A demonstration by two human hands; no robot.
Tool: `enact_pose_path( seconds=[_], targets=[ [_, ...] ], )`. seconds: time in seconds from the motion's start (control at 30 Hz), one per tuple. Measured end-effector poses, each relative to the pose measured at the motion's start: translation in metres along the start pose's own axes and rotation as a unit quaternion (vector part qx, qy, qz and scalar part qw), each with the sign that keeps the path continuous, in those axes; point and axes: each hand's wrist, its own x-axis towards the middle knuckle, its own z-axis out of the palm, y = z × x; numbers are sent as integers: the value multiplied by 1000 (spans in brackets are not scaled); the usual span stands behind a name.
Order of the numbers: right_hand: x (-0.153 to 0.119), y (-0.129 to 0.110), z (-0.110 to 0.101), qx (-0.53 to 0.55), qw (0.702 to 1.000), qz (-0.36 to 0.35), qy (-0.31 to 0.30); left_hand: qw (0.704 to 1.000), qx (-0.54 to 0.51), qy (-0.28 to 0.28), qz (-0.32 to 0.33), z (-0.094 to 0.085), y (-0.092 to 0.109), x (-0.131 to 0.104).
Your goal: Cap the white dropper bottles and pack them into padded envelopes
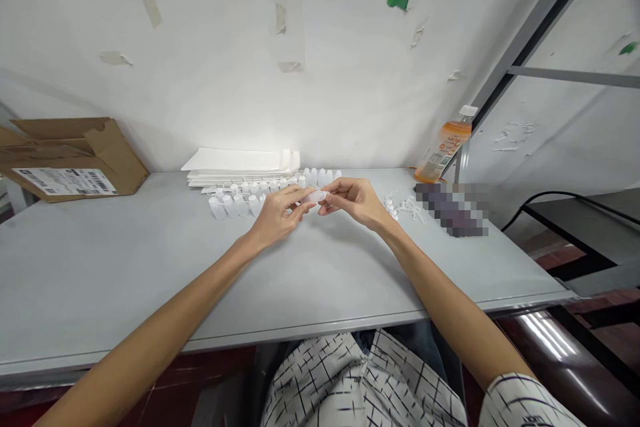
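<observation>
A small white plastic dropper bottle (315,196) lies sideways between my two hands, just above the table. My left hand (276,215) is closed around its body, thumb below and fingers above. At the narrow end, my right hand (359,201) pinches the tip with thumb and fingers; whether a separate cap or nozzle is in the pinch cannot be made out. Behind and left of my hands stand rows of similar white bottles (241,205), partly hidden by my left hand. To the right of my right hand lie small white parts (391,204) and thin white strips (413,209).
A stack of flat white card pieces (240,161) lies against the wall on the grey table (125,267). An opened cardboard box (120,160) sits at the far left. An orange drink bottle (445,147) and a pixelated dark item (453,209) are at the right.
</observation>
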Motion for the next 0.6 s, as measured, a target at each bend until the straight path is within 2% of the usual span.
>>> enact_pose_path(
  seconds=[0.13,0.27,0.43,0.6],
  targets=[
    [1,3,1,35,999,8,2,985,122,29,121,-1,-5,0],
    [3,9,-1,63,998,19,3,963,195,25,186,-3,-7,-1],
    [4,13,-6,80,996,37,-9,947,240,14,214,-5,-5,-1],
    [2,7,-10,31,998,43,-15,969,176,14,175,-1,-6,-1]
  ],
)
